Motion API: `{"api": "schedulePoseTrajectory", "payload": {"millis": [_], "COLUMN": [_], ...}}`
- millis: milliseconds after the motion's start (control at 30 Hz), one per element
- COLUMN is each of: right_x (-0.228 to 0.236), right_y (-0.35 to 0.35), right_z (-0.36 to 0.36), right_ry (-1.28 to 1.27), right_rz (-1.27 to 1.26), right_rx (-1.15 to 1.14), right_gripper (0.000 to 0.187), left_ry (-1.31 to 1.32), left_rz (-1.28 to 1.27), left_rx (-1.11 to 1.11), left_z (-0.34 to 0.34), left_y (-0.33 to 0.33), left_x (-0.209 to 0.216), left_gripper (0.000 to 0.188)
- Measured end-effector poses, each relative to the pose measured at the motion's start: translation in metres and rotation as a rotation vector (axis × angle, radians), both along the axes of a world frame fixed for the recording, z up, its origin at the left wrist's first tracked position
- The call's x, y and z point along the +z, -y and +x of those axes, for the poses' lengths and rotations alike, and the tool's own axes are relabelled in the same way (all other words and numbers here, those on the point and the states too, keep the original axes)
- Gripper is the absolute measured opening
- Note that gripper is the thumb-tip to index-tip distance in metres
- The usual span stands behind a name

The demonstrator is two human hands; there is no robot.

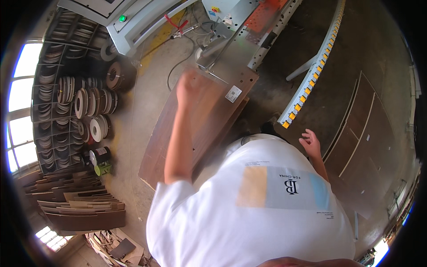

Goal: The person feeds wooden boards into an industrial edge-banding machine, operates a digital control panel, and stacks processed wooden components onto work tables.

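A long brown wood-grain panel [171,144] with a white label [233,94] lies in front of me, its far end against the machine [235,58]. Over the panel's far left edge is my left hand [189,84], smeared by motion; whether it touches the board I cannot tell. Beneath the top panel the edge of another brown board [227,127] shows. My right hand [310,143] hangs at my right side, fingers apart and holding nothing, near the close end of a roller rail [307,91] with yellow rollers.
At left, a rack [49,107] and the floor beside it hold rolls of edging strip [95,103]. Stacked boards [84,218] stand at lower left. Large brown panels [367,133] are at right. A red-handled air gun [177,26] and its hose hang near the machine.
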State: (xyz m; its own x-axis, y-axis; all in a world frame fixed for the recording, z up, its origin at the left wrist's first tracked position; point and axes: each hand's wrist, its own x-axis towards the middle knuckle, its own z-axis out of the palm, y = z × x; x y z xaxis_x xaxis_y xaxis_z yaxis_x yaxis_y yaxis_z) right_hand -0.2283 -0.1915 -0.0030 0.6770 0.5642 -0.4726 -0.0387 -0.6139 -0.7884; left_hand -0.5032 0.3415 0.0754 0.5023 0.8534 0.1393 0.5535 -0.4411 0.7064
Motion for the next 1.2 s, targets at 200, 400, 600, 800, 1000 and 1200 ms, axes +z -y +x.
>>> {"api": "schedulePoseTrajectory", "payload": {"millis": [200, 400, 600, 800, 1000, 1200], "right_x": [-0.074, -0.081, -0.049, -0.037, -0.075, -0.153], "right_y": [0.049, 0.023, -0.014, -0.004, 0.062, 0.147], "right_z": [0.005, 0.026, 0.048, 0.038, 0.005, -0.025], "right_ry": [-0.001, -0.016, 0.132, 0.151, 0.125, 0.194], "right_rz": [-0.102, -0.086, 0.039, -0.037, -0.131, -0.093], "right_rx": [0.077, 0.03, 0.029, -0.036, -0.072, -0.092], "right_gripper": [0.065, 0.061, 0.052, 0.053, 0.054, 0.052], "left_ry": [-0.47, -0.298, -0.259, -0.376, -0.355, -0.37], "left_rz": [0.151, 0.186, 0.249, 0.288, 0.462, 0.463], "left_rx": [-0.166, -0.131, -0.079, -0.152, -0.297, -0.334], "left_z": [-0.091, -0.112, -0.057, 0.013, 0.076, 0.136], "left_y": [0.153, 0.158, 0.085, 0.045, 0.031, 0.01], "left_x": [0.053, 0.029, 0.015, -0.014, -0.036, -0.042], "left_gripper": [0.067, 0.056, 0.046, 0.043, 0.037, 0.035]}}
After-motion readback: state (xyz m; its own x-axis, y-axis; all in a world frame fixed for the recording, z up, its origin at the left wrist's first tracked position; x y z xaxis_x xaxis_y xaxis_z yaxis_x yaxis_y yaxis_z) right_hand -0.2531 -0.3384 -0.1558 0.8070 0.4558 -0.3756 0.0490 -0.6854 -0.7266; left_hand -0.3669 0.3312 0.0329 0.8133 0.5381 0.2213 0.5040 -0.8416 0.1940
